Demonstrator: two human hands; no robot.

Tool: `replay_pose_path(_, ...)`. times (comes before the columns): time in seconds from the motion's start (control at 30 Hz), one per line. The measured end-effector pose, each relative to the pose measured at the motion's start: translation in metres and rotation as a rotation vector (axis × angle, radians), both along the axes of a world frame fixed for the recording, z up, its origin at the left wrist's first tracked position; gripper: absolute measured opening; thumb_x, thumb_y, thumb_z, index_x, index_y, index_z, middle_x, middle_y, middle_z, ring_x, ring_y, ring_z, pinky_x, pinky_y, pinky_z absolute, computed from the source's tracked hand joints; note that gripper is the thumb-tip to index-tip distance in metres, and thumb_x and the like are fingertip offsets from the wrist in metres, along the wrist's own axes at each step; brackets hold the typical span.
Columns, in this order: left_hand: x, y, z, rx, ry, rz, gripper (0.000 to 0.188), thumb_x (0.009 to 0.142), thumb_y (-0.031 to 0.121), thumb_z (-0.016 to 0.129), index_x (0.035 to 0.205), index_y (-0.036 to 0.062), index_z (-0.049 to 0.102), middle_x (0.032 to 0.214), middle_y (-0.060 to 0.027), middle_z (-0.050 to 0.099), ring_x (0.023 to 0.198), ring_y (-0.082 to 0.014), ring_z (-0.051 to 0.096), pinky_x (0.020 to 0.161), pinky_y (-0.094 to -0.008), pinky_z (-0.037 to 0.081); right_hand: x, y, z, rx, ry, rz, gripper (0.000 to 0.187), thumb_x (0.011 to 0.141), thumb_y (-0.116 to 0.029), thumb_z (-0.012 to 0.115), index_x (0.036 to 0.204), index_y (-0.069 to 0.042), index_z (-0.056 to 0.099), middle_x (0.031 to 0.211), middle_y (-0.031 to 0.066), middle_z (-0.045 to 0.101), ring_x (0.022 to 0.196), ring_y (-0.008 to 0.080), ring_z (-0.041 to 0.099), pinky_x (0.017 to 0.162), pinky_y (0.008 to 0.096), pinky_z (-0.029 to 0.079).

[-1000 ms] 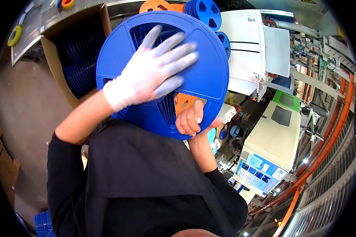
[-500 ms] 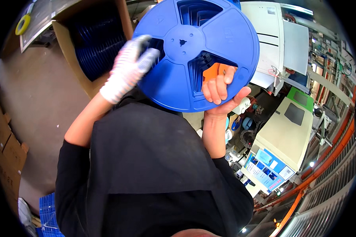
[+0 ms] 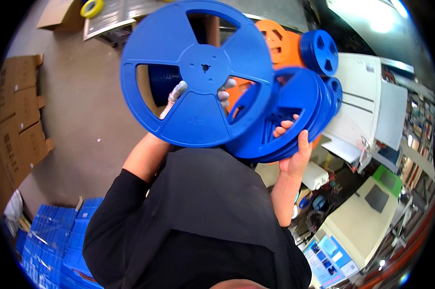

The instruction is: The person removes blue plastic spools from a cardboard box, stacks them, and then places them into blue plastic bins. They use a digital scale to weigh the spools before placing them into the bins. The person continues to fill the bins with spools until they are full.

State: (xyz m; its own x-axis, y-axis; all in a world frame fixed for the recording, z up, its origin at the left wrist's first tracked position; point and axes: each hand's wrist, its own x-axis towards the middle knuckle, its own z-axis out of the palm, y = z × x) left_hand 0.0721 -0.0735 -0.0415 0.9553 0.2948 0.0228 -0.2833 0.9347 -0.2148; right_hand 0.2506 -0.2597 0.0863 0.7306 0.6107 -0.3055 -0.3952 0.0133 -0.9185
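Note:
A single blue plastic reel disc (image 3: 244, 45), with a hub hole and wide cut-out windows, faces up in front of my chest. My left hand (image 3: 178, 91), in a white glove, grips it from behind; its thumb and fingertips show through the windows, the palm hidden. To the right, partly behind that disc, a tilted stack of similar blue reel discs (image 3: 299, 98) is held by my bare right hand (image 3: 296, 161). Its fingers reach through a window and the thumb presses on the outer rim.
Beyond the stack stand orange reels (image 3: 275, 38) and another blue reel stack (image 3: 318, 50). Blue discs in a box (image 3: 162, 82) show through a window. Cardboard boxes (image 3: 24, 115) and blue crates (image 3: 58, 236) lie left, a yellow tape roll (image 3: 92, 8) far left, a beige machine (image 3: 357, 212) right.
My left hand has taken hold of the front disc and drawn it left, apart from the stack. The stack in my right hand now tilts lower right. The view has turned, showing more crates.

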Motion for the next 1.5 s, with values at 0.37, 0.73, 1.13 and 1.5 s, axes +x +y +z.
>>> replay_pose_path(0.37,-0.002,0.014,-0.008,-0.419,-0.349,-0.046,0.096,0.083,0.04,0.071,0.151,0.0056,0.013,0.145,-0.0195,0.039,0.131,-0.0372,0.043,0.11,-0.05,0.037,0.012,-0.021,0.002,-0.009,0.104,-0.104,0.048,0.094,-0.021,0.053,0.136,0.001,0.043,0.128,0.0178,0.059,0.106,0.0301,0.065,0.084,0.0412,0.058)
replay_pose_path(0.73,-0.004,0.036,-0.022,-0.162,-0.38,0.038,0.1,0.081,0.048,0.07,0.148,-0.0035,0.018,0.133,-0.0198,0.045,0.121,-0.0307,0.05,0.104,-0.0402,0.043,0.024,-0.058,-0.017,0.34,0.201,-0.038,0.068,0.083,-0.017,0.063,0.142,-0.001,0.033,0.114,0.0074,0.057,0.092,0.0228,0.062,0.08,0.0374,0.055)
replay_pose_path(1.13,-0.082,0.074,-0.019,0.354,0.087,0.36,0.101,0.078,0.039,0.078,0.147,-0.0033,0.018,0.142,-0.0282,0.035,0.121,-0.03,0.051,0.103,-0.039,0.048,0.044,-0.053,-0.029,0.725,0.338,0.097,0.054,0.086,-0.015,0.07,0.134,-0.006,0.046,0.102,0.0018,0.063,0.083,0.0144,0.06,0.077,0.0296,0.048)
replay_pose_path(1.5,-0.031,0.04,0.0,0.651,0.813,0.217,0.056,0.092,0.019,0.06,0.141,0.0052,0.038,0.12,-0.0117,0.059,0.105,-0.0191,0.059,0.095,-0.0327,0.047,0.027,-0.012,-0.022,0.521,0.224,0.051,0.061,0.082,-0.024,0.064,0.134,0.001,0.043,0.103,0.0173,0.067,0.09,0.0326,0.068,0.08,0.0456,0.058)
